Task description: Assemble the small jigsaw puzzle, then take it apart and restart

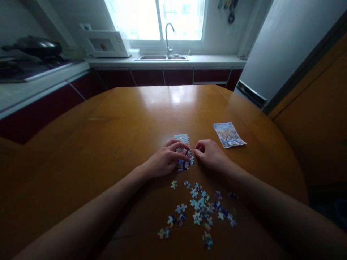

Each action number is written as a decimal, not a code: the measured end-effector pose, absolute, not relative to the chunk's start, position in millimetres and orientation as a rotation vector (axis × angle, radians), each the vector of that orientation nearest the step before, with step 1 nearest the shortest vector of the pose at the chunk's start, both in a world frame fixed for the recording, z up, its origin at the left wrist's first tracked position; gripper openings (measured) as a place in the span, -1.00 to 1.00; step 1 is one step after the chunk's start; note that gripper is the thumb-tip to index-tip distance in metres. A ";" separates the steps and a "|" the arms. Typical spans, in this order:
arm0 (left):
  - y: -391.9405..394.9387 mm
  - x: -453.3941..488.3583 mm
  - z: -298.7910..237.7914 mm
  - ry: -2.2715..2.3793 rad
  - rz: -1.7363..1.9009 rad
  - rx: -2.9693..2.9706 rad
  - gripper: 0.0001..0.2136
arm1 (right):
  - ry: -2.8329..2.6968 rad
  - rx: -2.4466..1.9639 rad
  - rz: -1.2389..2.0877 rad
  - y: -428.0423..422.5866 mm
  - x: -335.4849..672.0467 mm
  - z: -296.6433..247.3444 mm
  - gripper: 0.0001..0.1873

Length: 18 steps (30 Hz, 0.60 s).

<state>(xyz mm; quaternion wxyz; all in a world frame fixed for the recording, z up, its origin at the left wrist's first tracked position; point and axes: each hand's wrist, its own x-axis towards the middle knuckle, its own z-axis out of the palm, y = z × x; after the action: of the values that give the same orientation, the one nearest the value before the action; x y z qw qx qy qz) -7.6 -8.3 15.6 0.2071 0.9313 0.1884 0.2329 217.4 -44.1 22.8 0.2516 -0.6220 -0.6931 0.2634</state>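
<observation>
A partly joined jigsaw puzzle (185,151) lies on the round wooden table (130,119). My left hand (166,159) rests on the puzzle's left side, its fingers stretched flat across the pieces. At the puzzle's right edge my right hand (210,153) is curled, with its fingertips pinched; whether a piece is between them I cannot make out. Several loose puzzle pieces (199,209) are scattered on the table nearer to me, between my forearms. A printed picture card (229,134) lies flat to the right of my right hand.
Beyond the table runs a kitchen counter with a sink and tap (168,50) under a bright window. A microwave (104,44) stands to its left, a pan on a hob (38,47) at far left. A grey fridge (273,54) stands at right.
</observation>
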 end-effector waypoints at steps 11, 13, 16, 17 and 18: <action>-6.4 -8.3 13.9 0.483 0.643 2.602 -0.60 | -1.894 -1.703 0.716 -43.5 217.5 23.4 -0.88; -5.6 -8.2 12.0 0.483 0.651 2.608 -0.61 | -1.901 -1.704 0.698 -43.6 217.2 23.5 -0.88; -4.8 -8.5 9.5 0.489 0.648 2.606 -0.60 | -1.911 -1.710 0.690 -43.9 217.0 24.1 -0.88; -4.7 -8.6 9.1 0.491 0.649 2.603 -0.59 | -1.912 -1.717 0.690 -44.2 216.8 24.5 -0.88; -4.7 -8.7 8.9 0.493 0.651 2.601 -0.58 | -1.914 -1.722 0.694 -44.5 216.6 25.0 -0.88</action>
<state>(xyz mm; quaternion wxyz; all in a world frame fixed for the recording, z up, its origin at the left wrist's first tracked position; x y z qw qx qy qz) -8.7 -4.7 8.9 0.2062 0.9335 0.1770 0.2338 216.6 -44.5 25.0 0.2353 -0.6277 -0.6976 0.2528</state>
